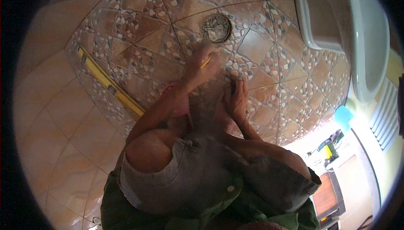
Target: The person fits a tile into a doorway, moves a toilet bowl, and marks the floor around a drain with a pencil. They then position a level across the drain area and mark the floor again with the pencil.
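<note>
A round hole (217,28) in the patterned tile floor (252,44) has grey, broken-looking rubble in it. Just in front of it, my left hand (202,66) is closed around a thin yellow stick that looks like a pencil (205,62); haze and motion blur its outline. My right hand (238,95) rests to the right with its fingers stretched out towards the tiles, and nothing shows in it. Between my arms, the area near my feet is dim and hazy.
A long yellow spirit level (109,82) lies along the foot of the left wall (63,120). On the right stands a white ceramic fixture (370,40). Beyond the bright doorway are a green power tool (330,149) and a light-blue object (344,117).
</note>
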Demonstrator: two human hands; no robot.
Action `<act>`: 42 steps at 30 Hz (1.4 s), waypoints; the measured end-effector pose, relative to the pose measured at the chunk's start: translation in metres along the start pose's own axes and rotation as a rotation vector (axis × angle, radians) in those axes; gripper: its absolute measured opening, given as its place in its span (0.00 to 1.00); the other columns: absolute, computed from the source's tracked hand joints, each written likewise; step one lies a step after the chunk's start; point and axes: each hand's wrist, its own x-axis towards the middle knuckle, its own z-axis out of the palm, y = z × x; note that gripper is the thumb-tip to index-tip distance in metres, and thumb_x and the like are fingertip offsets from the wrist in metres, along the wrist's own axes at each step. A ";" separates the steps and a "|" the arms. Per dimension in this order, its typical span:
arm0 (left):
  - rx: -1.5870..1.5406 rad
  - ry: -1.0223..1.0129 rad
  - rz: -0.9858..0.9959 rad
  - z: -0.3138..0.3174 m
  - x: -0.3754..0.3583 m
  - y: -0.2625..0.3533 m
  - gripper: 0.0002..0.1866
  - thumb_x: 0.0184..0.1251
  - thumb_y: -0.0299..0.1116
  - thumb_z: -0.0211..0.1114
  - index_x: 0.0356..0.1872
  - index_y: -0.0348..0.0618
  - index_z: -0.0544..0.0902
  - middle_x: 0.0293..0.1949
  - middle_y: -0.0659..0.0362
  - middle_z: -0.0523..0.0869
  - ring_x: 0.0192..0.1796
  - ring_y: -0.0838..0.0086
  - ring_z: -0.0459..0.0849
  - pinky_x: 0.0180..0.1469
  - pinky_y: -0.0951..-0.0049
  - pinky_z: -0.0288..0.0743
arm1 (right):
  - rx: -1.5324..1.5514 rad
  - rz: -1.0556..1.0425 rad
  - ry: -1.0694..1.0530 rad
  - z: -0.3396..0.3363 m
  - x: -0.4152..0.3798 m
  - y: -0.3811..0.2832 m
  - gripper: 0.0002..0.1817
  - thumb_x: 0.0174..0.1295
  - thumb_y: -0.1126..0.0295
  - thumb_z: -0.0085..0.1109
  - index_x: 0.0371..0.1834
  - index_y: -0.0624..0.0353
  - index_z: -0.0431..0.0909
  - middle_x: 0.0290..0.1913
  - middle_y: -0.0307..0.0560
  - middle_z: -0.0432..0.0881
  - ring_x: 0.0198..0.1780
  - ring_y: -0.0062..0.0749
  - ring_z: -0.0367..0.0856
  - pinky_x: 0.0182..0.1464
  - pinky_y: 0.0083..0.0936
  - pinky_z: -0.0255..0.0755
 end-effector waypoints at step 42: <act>0.061 0.151 -0.309 -0.061 0.107 -0.035 0.11 0.62 0.40 0.60 0.32 0.41 0.79 0.27 0.56 0.80 0.30 0.72 0.78 0.35 0.65 0.73 | 0.071 0.028 0.024 -0.024 0.000 -0.029 0.21 0.60 0.75 0.55 0.59 0.59 0.71 0.53 0.68 0.74 0.52 0.67 0.73 0.50 0.51 0.72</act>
